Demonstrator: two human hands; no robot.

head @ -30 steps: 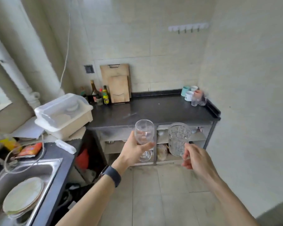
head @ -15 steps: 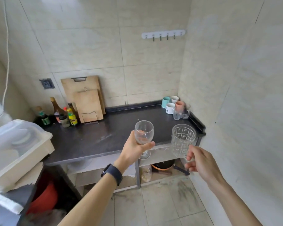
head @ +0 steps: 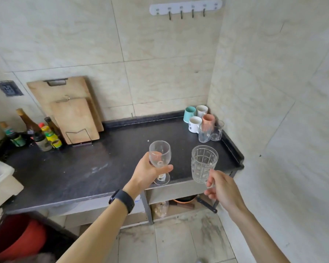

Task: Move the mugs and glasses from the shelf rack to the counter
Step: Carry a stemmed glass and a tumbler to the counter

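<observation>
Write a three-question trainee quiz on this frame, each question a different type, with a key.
1. True or false: the left hand holds the clear stemmed wine glass.
2. What does the right hand hold? A) teal ceramic mug B) clear grid-patterned glass mug C) wooden cutting board
3. Fill in: the ceramic mugs stand in the back-____ corner of the black counter.
Key: 1 true; 2 B; 3 right.
</observation>
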